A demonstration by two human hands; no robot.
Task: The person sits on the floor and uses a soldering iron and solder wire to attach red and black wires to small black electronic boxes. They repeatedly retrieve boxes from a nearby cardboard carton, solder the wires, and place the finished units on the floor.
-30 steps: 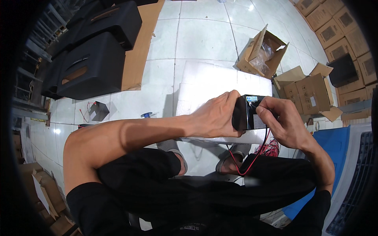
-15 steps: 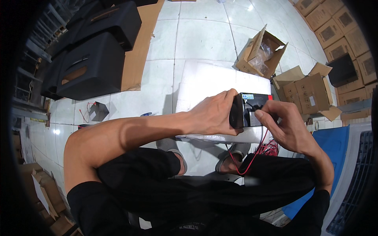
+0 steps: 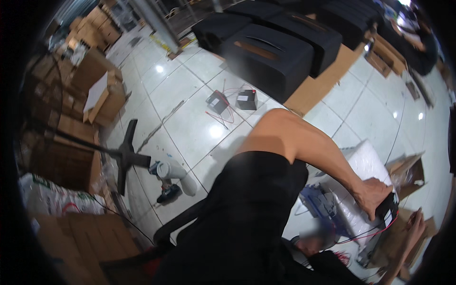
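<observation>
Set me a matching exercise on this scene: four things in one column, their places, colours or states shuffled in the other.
Column one
1. left hand
2. cordless drill
3. foam block
4. cardboard sheet

Column two
A. white
B. brown, next to the black cases
C. gripping the black battery
D. on the floor tiles, beside a white cylinder

Right pairs: 1-C, 2-D, 3-A, 4-B
</observation>
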